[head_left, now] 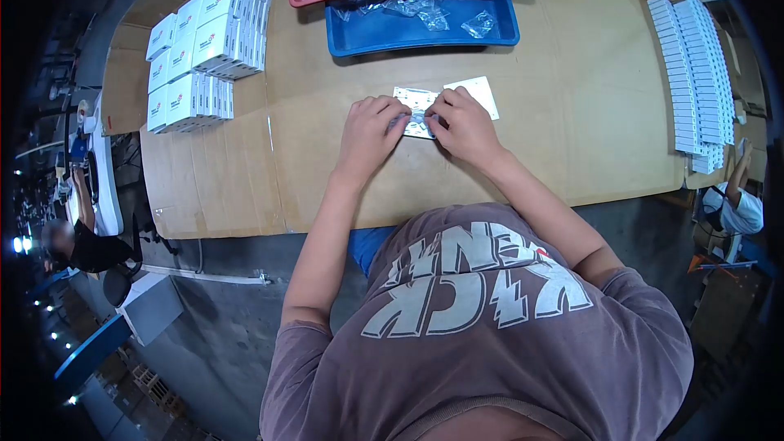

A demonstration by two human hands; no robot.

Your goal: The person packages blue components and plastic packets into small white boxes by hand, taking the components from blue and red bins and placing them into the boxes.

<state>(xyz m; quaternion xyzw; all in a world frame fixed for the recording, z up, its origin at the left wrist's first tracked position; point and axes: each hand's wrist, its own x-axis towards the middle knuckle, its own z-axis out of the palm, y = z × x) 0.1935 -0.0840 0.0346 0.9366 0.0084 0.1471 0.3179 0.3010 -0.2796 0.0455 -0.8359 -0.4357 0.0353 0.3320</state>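
Left hand (372, 126), right hand (464, 126): fingertips pinching clear plastic packet (417, 115) | patterned white sheet (415, 99) beneath | probably light, slippery; hold edges

A cardboard-topped table (588, 114) stands on grey floor (233, 331); bright lights (22, 243) glow left.

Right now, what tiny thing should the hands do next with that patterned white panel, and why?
Perhaps the left hand should steady the patterned white panel while the right hand gently adjusts the small pale bit on it: both hands' fingertips sit close either side, though they partly hide it.
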